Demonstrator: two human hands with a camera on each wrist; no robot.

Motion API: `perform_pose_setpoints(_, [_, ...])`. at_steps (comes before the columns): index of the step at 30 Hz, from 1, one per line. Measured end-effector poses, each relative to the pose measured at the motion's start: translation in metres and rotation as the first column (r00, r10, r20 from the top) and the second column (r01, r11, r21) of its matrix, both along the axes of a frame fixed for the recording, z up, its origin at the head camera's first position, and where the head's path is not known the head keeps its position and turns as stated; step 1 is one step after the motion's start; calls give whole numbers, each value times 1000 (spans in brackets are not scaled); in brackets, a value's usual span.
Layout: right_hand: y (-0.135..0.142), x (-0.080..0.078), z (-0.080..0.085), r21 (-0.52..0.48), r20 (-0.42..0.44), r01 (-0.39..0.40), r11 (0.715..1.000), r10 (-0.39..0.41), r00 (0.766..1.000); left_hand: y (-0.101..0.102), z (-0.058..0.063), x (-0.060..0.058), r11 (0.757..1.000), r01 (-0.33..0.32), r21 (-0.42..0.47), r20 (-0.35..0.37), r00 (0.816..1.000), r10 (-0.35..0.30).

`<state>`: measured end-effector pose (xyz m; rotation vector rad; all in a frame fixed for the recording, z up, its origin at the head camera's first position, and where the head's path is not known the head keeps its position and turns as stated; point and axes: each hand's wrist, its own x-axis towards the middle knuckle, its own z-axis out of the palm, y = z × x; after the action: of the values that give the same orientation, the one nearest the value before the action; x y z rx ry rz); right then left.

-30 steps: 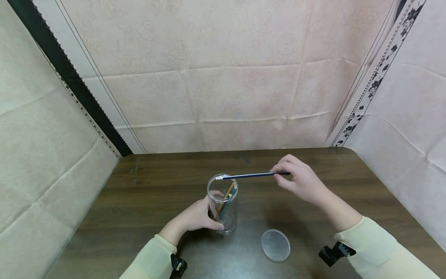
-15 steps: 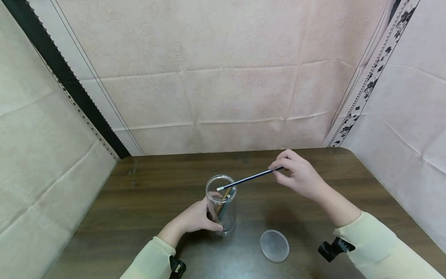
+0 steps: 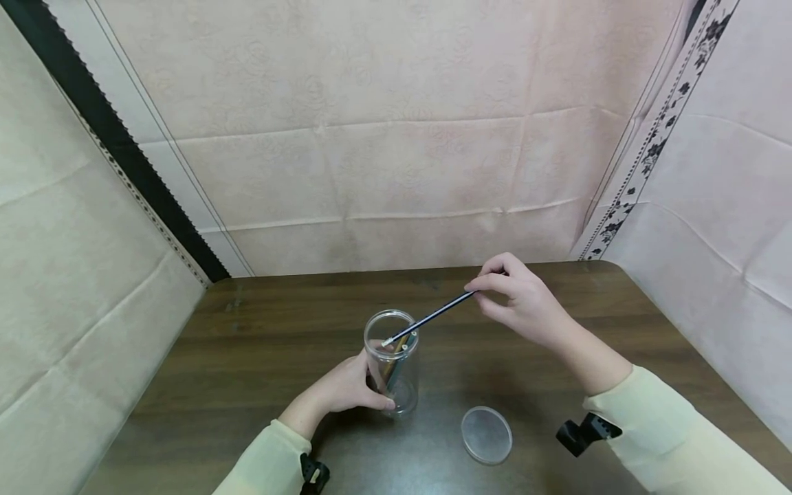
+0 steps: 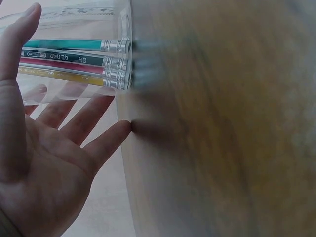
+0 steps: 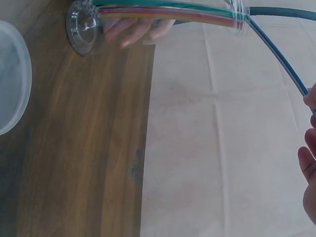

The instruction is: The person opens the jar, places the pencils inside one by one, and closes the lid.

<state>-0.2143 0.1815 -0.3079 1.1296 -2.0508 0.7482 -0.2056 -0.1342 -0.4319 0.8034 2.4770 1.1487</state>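
Observation:
A clear jar stands upright on the table. Several pencils lean together inside it, green, dark, red and yellow; in the left wrist view their metal-banded eraser ends are at the jar's base. My left hand holds the jar low on its left side, thumb in front and fingers behind the clear wall. My right hand pinches a dark blue pencil near its upper end. That pencil slants down to the left, its silver eraser end within the jar's mouth.
A round translucent lid lies on the wooden table to the right of the jar. Pale cloth hangs behind the table and at both sides. A black strap mount sits at the right wrist.
The right hand has risen and moved slightly left, tilting the blue pencil from nearly level to slanting, with its eraser end lower in the jar's mouth. The left hand stays on the jar.

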Motion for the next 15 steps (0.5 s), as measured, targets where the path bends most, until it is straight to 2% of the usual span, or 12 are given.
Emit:
perform_pose_setpoints(9, [-10, -1, 6, 1, -65, -43, 999, 43, 997, 0, -1, 0, 1000, -6, 4, 7, 1000, 6])
perform_pose_setpoints(15, [-14, -1, 5, -17, -49, -26, 1000, 25, 998, 0, -2, 0, 1000, -2, 5, 0, 1000, 2])
